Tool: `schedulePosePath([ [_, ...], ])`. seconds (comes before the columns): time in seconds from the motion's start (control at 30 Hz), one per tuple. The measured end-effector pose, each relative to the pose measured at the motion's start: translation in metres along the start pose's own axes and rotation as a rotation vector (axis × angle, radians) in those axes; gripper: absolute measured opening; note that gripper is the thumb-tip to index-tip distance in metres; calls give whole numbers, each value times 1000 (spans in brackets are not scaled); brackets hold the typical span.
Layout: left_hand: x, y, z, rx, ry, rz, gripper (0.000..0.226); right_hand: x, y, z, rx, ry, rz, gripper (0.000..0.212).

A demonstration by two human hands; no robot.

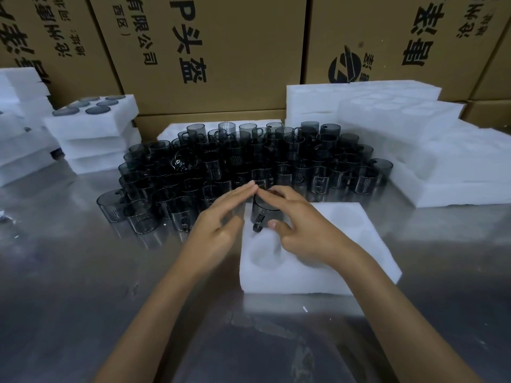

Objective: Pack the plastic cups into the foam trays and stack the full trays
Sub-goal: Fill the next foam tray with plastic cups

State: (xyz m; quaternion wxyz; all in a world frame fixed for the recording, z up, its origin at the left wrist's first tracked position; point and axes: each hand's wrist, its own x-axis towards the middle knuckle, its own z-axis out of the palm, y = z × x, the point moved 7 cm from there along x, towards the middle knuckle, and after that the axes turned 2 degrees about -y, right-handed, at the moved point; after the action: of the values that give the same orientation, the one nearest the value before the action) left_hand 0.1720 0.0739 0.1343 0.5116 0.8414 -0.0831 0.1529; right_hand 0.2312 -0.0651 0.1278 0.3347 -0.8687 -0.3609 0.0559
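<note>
1. Far left: a stack of white foam trays (19, 128) stood at the edge of the frame, partly cut off.
2. Left of centre: a second, shorter stack of full trays (96, 134) rested on the steel bench (69, 272); the topmost tray showed grey cup bases (98, 110) set flush in its round pockets.
3. Background: brown cardboard cartons (221, 51) printed with black characters formed a wall behind the bench.
4. Centre: a dense crowd of smoked, translucent plastic cups (249, 161) with handles stood mouth-down on the bench, some resting on a foam sheet at the rear.
5. Left hand (221, 217): fingers extended and nearly straight, reaching across toward the top of a single cup; the fingertips lay at that cup's upper edge, next to the fingers of the other hand. It gripped nothing.
6. Cup being packed (261, 211): dark, upturned, handle facing the viewer, seated in the far-left pocket of the working tray, with most of its body above the foam.
7. Working foam tray (318, 272): a white block directly before the person, just in front of the crowd of cups, with its other round pockets visible and unfilled.
8. Right hand (301, 225): fingers curled over the top of the cup, thumb lying just beside the handle, holding the cup in its pocket.
9. Right: stacks of unfilled foam trays (401, 128) in stepped piles, pockets facing up.
</note>
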Motion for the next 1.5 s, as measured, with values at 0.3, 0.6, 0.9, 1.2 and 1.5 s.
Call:
schedulePosePath([
  [0.3, -3, 2, 4, 267, -33, 78, 63, -18, 0, -3, -292, 37, -48, 70],
  [0.6, -1, -15, -2, 385, 2, 74, 53, -28, -1, 2, -371, 11, -46, 67],
  [0.9, -1, -21, 7, 366, -41, 73, 53, -31, 3, 1, -397, -35, 42, 57],
  [1.2, 5, -21, 7, 283, 3, 27, 43, -30, 6, 4, -379, -55, 63, 56],
  [1.5, 58, -27, -58, 543, 306, -183, 59, -35, 36, -36, 686, 347, 314, 27],
])
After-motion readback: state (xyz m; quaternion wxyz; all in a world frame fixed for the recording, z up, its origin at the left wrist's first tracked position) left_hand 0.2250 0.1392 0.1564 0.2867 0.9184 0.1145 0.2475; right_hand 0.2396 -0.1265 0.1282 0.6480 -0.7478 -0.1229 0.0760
